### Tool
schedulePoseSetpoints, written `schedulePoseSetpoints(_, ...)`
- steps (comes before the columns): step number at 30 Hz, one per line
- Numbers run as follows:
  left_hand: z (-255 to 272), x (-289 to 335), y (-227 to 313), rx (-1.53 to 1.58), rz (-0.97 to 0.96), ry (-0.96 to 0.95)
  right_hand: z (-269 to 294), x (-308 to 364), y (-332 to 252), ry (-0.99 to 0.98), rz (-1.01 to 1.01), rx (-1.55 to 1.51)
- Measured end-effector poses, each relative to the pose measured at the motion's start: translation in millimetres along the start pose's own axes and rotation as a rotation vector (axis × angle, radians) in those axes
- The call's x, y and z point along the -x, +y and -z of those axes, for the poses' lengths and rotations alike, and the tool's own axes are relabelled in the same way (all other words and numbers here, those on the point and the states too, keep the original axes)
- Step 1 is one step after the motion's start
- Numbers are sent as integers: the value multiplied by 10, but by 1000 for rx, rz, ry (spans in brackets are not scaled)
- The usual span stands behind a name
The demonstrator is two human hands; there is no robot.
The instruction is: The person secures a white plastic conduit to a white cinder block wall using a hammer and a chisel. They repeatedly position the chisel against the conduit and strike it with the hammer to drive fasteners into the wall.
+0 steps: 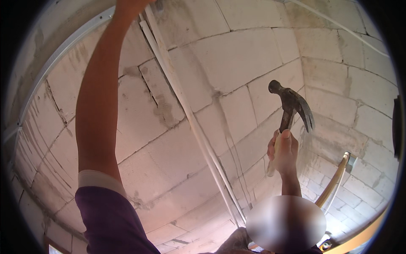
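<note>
The right hand (287, 150) is wrapped round the handle of a hammer (292, 101), fingers curled on the left side and thumb laid along it near the head. The hammer stands upright in this grip: its dark head is above the fist, striking face to the upper left, claw curving down to the right, and the pale handle end pokes out below. Under the grip, a blurred oval hides much of the forearm.

The left hand (134, 5) is well up and to the left of the grip, cut off by the top edge, so I cannot tell whether its fingers are spread or holding anything. Its arm rises from a purple sleeve (105, 216). Just beside that hand, 2 pale pipes (186, 101) begin their slant down, passing left of the grip.

Behind the grip is a block wall (241, 55); below and right, a wooden pole (334, 184) leans. Far left of the grip curves a metal strip (63, 53).
</note>
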State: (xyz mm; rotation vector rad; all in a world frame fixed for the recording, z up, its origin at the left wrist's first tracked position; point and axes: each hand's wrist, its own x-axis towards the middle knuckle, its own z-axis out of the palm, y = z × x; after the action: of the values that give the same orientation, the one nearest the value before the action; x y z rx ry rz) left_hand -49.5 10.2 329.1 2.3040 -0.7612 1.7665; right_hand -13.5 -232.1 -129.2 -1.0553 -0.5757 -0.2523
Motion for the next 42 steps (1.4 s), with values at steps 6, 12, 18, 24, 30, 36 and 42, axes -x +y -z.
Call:
schedulePoseSetpoints(6,-286,-26,-294,-11,19,79,34,25,1,7,-59,-5)
schedulePoseSetpoints(12,-161,-2,-188,-76,118,130,85,78,79,-13,-73,-12)
schedulePoseSetpoints(18,-85,-74,49,-174,78,163,57,42,65,24,-100,-109)
schedulePoseSetpoints(24,-8,25,123,-113,64,207,-12,88,115,-103,-47,-90)
schedulePoseSetpoints(30,-131,-36,12,-196,74,215,-19,132,47,-69,-99,-105)
schedulePoseSetpoints(36,-176,14,-2,-71,156,324,39,189,64,-37,-149,-121)
schedulePoseSetpoints(42,-116,-82,460,-52,94,300,-14,173,74,-67,-128,-138)
